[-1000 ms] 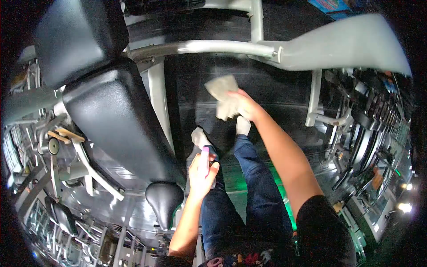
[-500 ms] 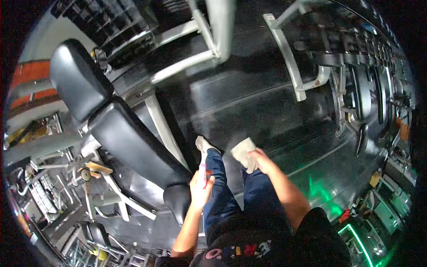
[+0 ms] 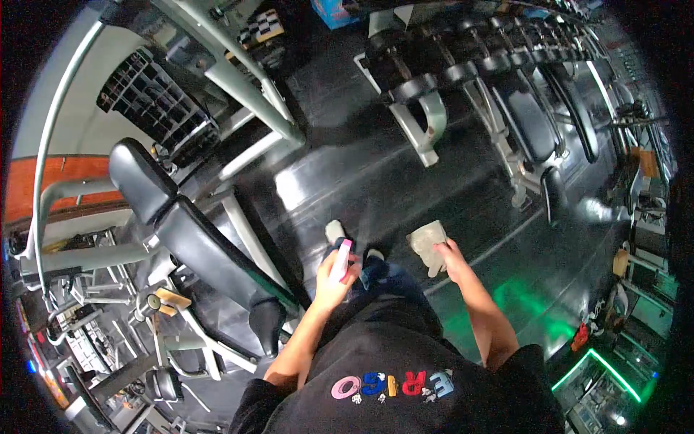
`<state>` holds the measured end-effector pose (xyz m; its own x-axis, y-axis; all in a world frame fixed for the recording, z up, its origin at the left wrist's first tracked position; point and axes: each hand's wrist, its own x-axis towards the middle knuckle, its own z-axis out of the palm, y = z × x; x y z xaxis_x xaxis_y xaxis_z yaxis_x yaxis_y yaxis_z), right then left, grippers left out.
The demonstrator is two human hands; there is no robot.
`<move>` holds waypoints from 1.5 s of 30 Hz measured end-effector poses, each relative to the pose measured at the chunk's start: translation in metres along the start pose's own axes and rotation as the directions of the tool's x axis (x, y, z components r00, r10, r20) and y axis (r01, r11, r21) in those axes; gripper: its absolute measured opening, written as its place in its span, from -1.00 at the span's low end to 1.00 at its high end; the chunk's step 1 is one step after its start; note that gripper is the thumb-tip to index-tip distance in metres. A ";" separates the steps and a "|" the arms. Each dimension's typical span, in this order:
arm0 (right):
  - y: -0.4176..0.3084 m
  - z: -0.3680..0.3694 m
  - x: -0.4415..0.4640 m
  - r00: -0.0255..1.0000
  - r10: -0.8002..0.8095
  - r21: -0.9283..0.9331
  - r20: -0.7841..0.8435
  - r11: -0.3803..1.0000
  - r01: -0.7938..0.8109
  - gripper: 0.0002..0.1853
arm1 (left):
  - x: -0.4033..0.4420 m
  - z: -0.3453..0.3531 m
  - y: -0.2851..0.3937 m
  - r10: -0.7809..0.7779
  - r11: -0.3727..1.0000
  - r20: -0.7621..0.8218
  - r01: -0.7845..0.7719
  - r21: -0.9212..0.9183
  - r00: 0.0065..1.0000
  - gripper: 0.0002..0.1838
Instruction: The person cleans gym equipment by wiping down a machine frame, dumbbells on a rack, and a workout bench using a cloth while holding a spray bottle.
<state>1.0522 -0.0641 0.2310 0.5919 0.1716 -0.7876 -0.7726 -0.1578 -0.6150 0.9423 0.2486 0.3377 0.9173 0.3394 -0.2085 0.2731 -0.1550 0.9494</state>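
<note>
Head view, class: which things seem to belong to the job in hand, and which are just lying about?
Likely the job:
cloth, in the right grip
pink-and-white item, in the left grip

Likely just about:
dumbbells, untouched
blue box, untouched

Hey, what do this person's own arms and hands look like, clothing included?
Both arms come out of the short black sleeves of a black shirt with multicoloured letters on it. The forearms are bare. The left hand and right hand are ungloved, and no watch or bracelet shows.
</note>
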 end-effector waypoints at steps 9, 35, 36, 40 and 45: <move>-0.097 -0.023 0.028 0.990 -0.094 0.196 -0.103 0.974 0.112 -0.51 | 0.098 0.035 0.033 -0.067 0.996 0.058 0.071 -0.063 0.996 -0.84; -0.406 -0.123 0.200 0.927 -0.203 -0.112 0.315 0.962 0.249 -0.56 | 0.259 0.223 0.154 -0.333 0.903 -0.406 0.163 -0.398 0.851 -0.89; -0.413 -0.119 0.205 0.909 -0.224 -0.113 0.352 0.954 0.279 -0.55 | 0.261 0.224 0.154 -0.340 0.915 -0.402 0.200 -0.351 0.850 -0.88; -0.412 -0.110 0.212 0.916 -0.210 -0.066 0.341 0.967 0.246 -0.56 | 0.278 0.224 0.136 -0.335 0.890 -0.354 0.169 -0.424 0.873 -0.87; -0.416 -0.117 0.208 0.932 -0.250 0.010 0.263 0.967 0.256 -0.57 | 0.320 0.220 0.131 -0.286 0.910 -0.304 0.158 -0.384 0.909 -0.88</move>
<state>1.5241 -0.0764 0.3186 0.6841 0.4553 -0.5698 -0.5974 -0.0984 -0.7959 1.3352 0.1327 0.3441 0.6674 0.6347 -0.3895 0.2817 0.2690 0.9210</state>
